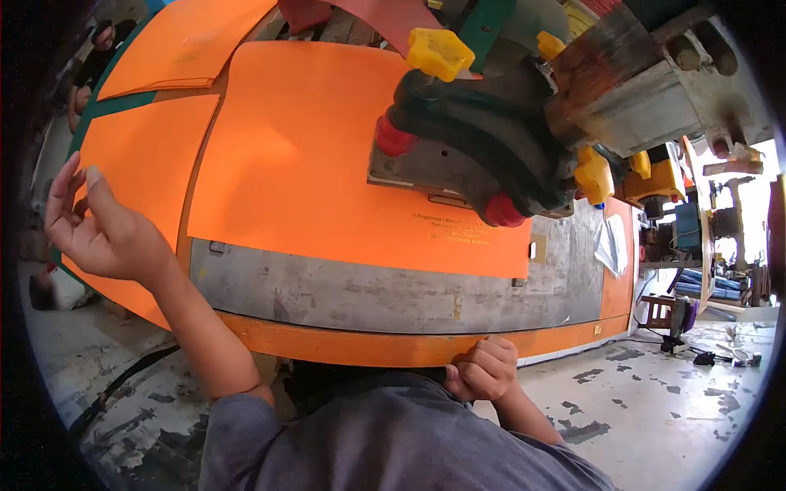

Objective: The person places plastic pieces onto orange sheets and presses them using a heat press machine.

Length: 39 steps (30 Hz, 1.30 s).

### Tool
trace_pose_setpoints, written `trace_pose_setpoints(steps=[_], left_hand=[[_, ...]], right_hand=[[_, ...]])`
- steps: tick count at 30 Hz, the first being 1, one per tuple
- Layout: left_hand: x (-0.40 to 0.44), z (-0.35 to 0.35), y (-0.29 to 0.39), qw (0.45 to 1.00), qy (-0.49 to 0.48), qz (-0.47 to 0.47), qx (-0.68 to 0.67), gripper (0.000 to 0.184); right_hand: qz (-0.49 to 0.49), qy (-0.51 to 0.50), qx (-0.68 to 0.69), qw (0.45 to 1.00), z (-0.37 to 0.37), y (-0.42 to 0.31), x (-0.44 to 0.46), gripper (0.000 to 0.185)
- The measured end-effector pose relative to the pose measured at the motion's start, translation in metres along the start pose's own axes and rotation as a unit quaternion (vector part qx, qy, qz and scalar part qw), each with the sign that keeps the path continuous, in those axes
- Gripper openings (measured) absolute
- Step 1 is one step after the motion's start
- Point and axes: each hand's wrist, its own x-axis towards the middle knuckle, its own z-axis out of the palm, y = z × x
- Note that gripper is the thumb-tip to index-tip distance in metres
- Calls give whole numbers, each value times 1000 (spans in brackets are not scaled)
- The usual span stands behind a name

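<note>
My left hand (106, 221) is raised at the far left, above a stack of orange sheets (155, 155). Its fingers are curled loosely and apart, with nothing between them. My right hand (485, 368) is closed in a fist at the orange front edge (352, 344) of the table, near my body; anything inside it is hidden. A large orange sheet (303, 155) lies on the grey metal plate (327, 286), with small gold print near its right corner. Over the sheet's right part sits a dark press head (483, 123) with red and yellow knobs.
More orange sheets (188, 41) lie at the back left. A grey metal machine block (647, 90) juts in at the upper right. Crumpled clear plastic (610, 245) is at the right end. Another person (98, 57) is at the far upper left.
</note>
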Motion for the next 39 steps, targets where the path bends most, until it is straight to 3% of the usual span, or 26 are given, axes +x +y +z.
trace_pose_setpoints(steps=[6,14,17,20,25,29,31,39], left_hand=[[-5,4,0,1000,-4,1,9,19],[-11,11,-5,994,-79,-21,76,20],[-19,23,6,968,-190,-66,147,22],[-25,28,0,944,-296,-79,120,28],[-42,31,-12,846,-485,-184,123,31],[-49,32,-9,825,-539,-138,100,29],[-50,33,-7,764,-611,-132,160,31],[-58,33,-16,779,-591,-134,163,28]], right_hand=[[13,6,-8,1000,0,-2,-2,26],[16,20,-17,1000,-1,-3,-1,28],[18,27,-21,999,-3,-4,3,29],[24,38,-22,999,-1,-4,0,30],[29,54,-18,998,0,-5,-2,33],[30,64,-26,997,3,-3,-6,35],[28,68,-29,997,4,-3,-8,36],[14,79,-26,996,5,-1,-3,34]])
